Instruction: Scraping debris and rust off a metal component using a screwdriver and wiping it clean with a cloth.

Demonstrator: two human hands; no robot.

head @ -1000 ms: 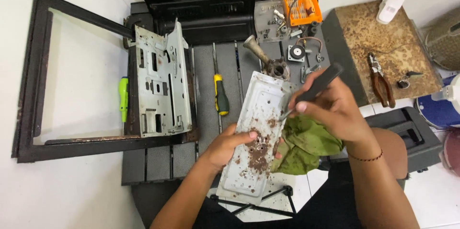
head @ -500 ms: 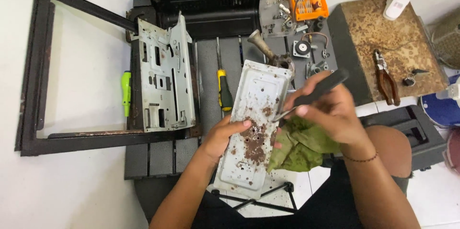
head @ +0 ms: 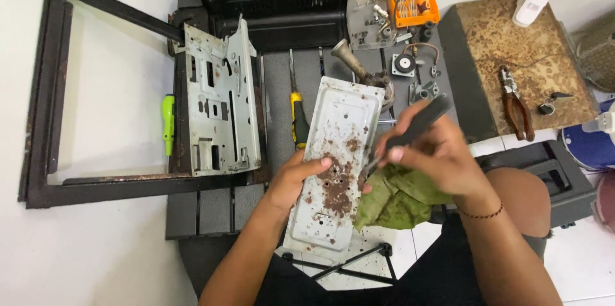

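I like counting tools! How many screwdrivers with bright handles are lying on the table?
2. A green screwdriver lies left of the grey metal bracket; a yellow-and-black screwdriver lies between that bracket and the rusty plate. Others may be hidden.
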